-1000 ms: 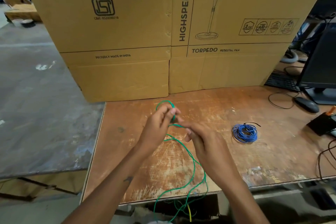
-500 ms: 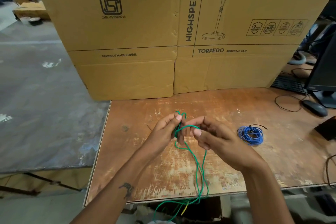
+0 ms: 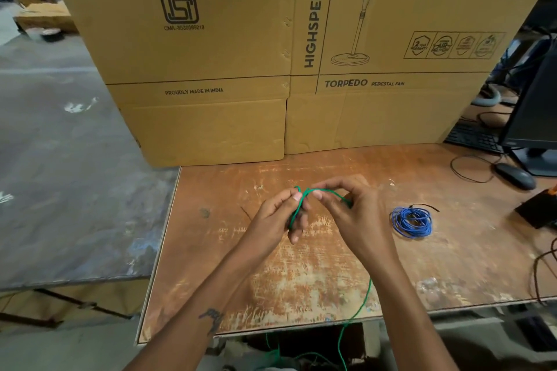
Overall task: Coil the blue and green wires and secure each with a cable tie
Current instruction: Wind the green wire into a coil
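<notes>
My left hand (image 3: 278, 214) pinches a small loop of the green wire (image 3: 328, 191) between thumb and fingers above the middle of the worn wooden table (image 3: 301, 277). Close on its right, my right hand (image 3: 351, 211) pinches the same wire and arcs a strand across to the left hand. The loose rest of the green wire runs down behind my right forearm and hangs over the table's front edge. A coiled blue wire (image 3: 412, 222) lies flat on the table to the right, with a thin black cable tie (image 3: 425, 206) sticking out of it.
Big cardboard fan boxes (image 3: 271, 54) wall off the table's back. At the far right stand a monitor (image 3: 539, 117), a keyboard (image 3: 473, 137), a mouse (image 3: 515, 175), a black object (image 3: 538, 212) and thin dark cables. A grey surface (image 3: 69, 190) lies to the left.
My right hand has risen from the table's front toward the left hand, laying another green turn across it. The slack hanging on the table has shortened. The blue coil has not moved.
</notes>
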The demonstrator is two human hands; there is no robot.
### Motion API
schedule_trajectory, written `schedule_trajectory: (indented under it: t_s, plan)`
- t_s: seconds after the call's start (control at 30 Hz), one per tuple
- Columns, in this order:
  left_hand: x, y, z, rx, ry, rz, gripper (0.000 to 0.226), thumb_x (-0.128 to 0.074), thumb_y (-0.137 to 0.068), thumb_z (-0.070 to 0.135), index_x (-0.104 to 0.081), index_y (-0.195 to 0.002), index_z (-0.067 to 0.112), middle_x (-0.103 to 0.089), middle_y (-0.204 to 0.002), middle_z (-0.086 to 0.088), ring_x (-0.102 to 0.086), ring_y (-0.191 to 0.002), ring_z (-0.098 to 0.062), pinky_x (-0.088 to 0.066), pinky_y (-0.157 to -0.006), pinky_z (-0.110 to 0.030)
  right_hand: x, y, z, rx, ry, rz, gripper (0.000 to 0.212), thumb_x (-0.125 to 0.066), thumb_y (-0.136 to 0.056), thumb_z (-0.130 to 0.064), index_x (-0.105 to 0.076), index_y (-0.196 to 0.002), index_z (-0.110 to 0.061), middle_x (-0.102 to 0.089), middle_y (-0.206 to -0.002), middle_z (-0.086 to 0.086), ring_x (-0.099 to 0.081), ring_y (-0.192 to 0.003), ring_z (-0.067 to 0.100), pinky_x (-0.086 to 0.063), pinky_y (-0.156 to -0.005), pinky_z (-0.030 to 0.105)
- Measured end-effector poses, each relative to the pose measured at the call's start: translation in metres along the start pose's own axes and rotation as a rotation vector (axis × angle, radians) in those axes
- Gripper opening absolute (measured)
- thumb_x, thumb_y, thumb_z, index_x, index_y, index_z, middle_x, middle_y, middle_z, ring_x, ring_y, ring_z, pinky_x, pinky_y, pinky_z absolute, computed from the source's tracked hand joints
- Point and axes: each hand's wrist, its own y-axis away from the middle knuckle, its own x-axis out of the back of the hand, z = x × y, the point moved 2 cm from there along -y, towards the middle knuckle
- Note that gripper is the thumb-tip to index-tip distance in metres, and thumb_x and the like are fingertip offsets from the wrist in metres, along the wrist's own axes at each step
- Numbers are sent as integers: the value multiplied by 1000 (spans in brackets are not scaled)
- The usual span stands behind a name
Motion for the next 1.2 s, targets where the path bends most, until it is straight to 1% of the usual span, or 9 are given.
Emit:
schedule_trajectory:
  t_s: [0.13,0.3,0.4,0.5,0.6,0.83,1.03,1.1,1.2]
  plan:
    - [-7,7,0,68,131,-68,32,-40,-112,27,-61,-96,9,-43,-65,1,-50,-56,-19,-46,-63,-26,-4,-16,14,-23,-13,-48,19,-69,-105,-29,-79,-110,-45,-73,-111,2,-71,-99,10,-56,-85,28]
    - [-11,9,7,47,400,-90,31,-39,-112,26,-62,-95,13,-40,-67,3,-44,-46,-9,-35,-53,-23,-18,-13,25,-97,-190,-47,5,-79,-97,-32,-81,-97,-37,-75,-79,-14,-61,-65,0,-48,-66,32]
    - [-14,4,14,-17,363,25,27,-44,-111,27,-62,-96,14,-49,-71,2,-42,-45,-7,-24,-52,-27,-30,3,34,-88,-277,-103,20,-69,-105,-21,-80,-104,-38,-78,-87,-11,-63,-66,-2,-47,-65,30]
    - [-19,2,22,-59,202,93,26,-46,-110,28,-63,-98,12,-53,-70,3,-43,-46,-9,-32,-48,-23,-37,21,39,-100,-365,-29,24,-60,-110,-19,-75,-124,-32,-80,-102,-4,-72,-87,8,-55,-76,34]
    - [-21,2,35,-127,196,93,25,-49,-107,31,-62,-97,13,-54,-68,3,-45,-46,-10,-38,-56,-32,-43,34,42,-109,-290,0,21,-55,-112,-28,-73,-122,-36,-73,-83,-1,-57,-64,13,-46,-59,39]
    - [-18,-15,72,-232,401,210,24,-42,-110,21,-58,-97,10,-53,-66,8,-50,-47,-10,-41,-50,-21,-64,67,35,62,79,-431,43,-37,-117,-27,-35,-156,-44,-67,-94,-10,-65,-76,15,-55,-73,38]
    - [-1,-36,58,-320,94,284,25,-41,-112,18,-60,-97,13,-57,-69,7,-65,-58,-17,-53,-62,-30,-50,89,12,61,67,-436,18,-34,-117,-24,-36,-134,-29,-61,-113,-15,-60,-94,0,-48,-81,18]
    - [5,-37,40,-286,-56,241,25,-40,-113,17,-60,-98,12,-58,-70,4,-67,-61,-20,-53,-62,-30,-39,88,-4,113,132,-365,25,-38,-117,-19,-47,-138,-29,-59,-120,-19,-58,-112,-3,-47,-92,16]
    - [9,-29,15,-195,-195,79,24,-42,-113,22,-59,-99,12,-66,-78,-2,-68,-63,-23,-52,-60,-28,-21,76,-20,194,263,-211,39,-49,-113,-16,-63,-143,-37,-66,-106,-21,-64,-100,-2,-50,-83,17]
